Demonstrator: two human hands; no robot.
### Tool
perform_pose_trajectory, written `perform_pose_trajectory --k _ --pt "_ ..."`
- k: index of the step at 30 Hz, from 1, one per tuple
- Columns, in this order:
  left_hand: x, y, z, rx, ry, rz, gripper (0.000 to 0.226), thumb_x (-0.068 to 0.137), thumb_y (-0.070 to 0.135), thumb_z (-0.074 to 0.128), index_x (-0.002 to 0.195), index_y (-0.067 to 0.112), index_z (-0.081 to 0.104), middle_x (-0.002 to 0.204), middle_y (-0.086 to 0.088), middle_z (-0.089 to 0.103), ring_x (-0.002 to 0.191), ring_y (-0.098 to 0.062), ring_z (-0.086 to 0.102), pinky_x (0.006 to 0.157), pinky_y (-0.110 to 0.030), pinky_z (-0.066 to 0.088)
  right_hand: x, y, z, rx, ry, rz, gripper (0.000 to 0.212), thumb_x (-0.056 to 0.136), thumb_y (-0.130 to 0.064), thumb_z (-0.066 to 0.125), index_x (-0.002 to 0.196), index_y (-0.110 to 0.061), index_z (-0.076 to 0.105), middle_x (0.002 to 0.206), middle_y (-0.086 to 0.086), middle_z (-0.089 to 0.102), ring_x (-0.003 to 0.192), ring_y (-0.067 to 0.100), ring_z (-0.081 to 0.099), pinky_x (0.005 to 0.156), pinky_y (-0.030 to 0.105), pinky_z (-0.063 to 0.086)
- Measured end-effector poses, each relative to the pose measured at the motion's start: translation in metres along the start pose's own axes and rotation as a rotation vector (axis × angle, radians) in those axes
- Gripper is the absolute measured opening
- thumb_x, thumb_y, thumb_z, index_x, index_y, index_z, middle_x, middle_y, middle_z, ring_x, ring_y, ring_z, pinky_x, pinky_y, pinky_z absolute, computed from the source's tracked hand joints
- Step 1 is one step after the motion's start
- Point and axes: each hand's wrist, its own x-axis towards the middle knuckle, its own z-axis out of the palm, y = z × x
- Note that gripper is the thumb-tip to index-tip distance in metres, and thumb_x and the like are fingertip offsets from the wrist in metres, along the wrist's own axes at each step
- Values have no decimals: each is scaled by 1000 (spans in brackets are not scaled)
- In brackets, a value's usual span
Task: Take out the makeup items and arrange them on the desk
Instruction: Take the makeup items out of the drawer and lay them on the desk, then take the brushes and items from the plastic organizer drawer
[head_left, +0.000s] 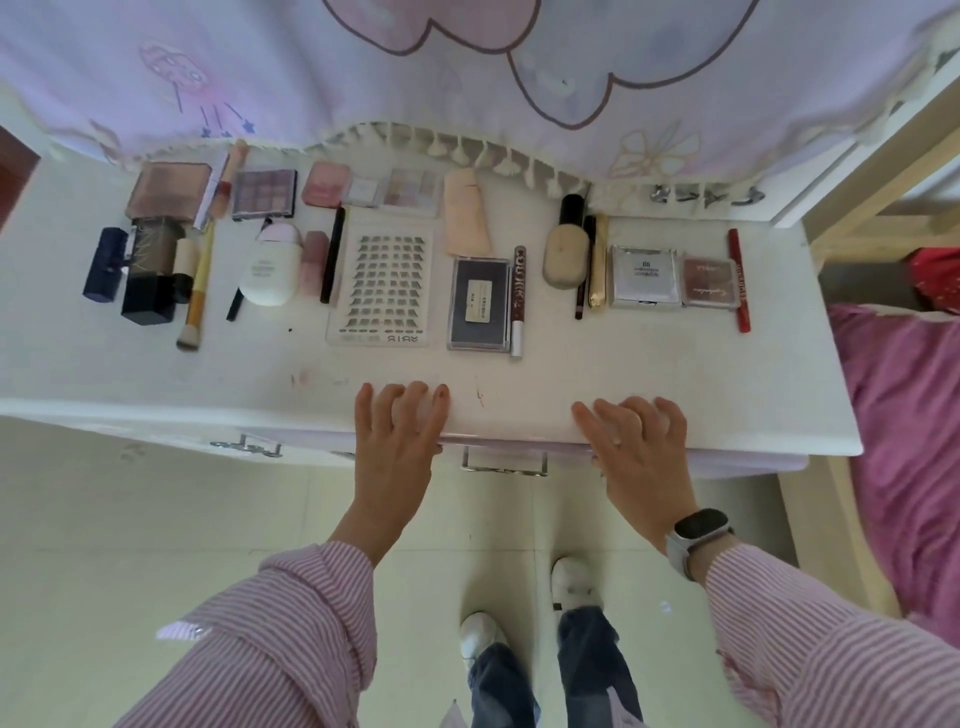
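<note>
Several makeup items lie in rows on the white desk (675, 374). Among them are a brown palette (169, 189), a white bottle (271, 267), a clear tray of false lashes (387, 283), a dark flat case (479, 304), a silver compact (644, 277) and a red pencil (738, 280). My left hand (397, 441) rests flat on the desk's front edge with straight fingers. My right hand (636, 441) rests on the same edge further right, wearing a watch. Neither hand holds anything.
A pale curtain (467, 67) with tassels hangs over the desk's back. Drawer handles (504, 462) show under the front edge. A pink bedspread (909, 415) lies to the right. My feet stand on pale floor tiles (156, 519) below.
</note>
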Motion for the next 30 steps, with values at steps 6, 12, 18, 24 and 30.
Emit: perform_pose_trajectory --k 6,12,18,24,30 --pt "1 10 -18 -82 -162 -90 76 59 17 85 125 8 49 122 -17 50 113 -39 47 99 -61 35 3 -11 -12 99 -93 88 66 58 -3 74 120 -8 49 113 12 49 99 34 46 91 54 38" --pt "-19 5 -86 -250 -169 -496 48 92 33 50 137 19 39 144 0 36 135 -15 28 115 -42 12 62 -50 -72 476 -387 -88 38 87 -13 52 125 -10 51 124 6 55 117 27 47 95 36 38" --pt "-102 -39 -212 -206 97 -875 39 91 23 53 129 11 50 130 -5 53 119 -22 48 99 -28 33 126 -157 -160 689 -382 -479 32 96 -26 36 125 -23 49 125 -6 54 115 14 46 96 25 35" --pt "-258 -47 -350 35 318 -1246 38 93 27 49 128 14 51 130 -4 54 119 -20 48 98 -32 37 104 -315 -275 845 -437 -935 28 96 -23 40 115 -15 59 117 1 63 109 19 56 90 29 43" --pt "-457 32 -446 231 518 -1636 34 91 24 54 122 13 57 124 -5 58 113 -22 53 94 -32 41 -28 -465 -388 828 -460 -1404 29 96 -25 39 115 -15 59 116 2 63 104 19 58 86 29 46"
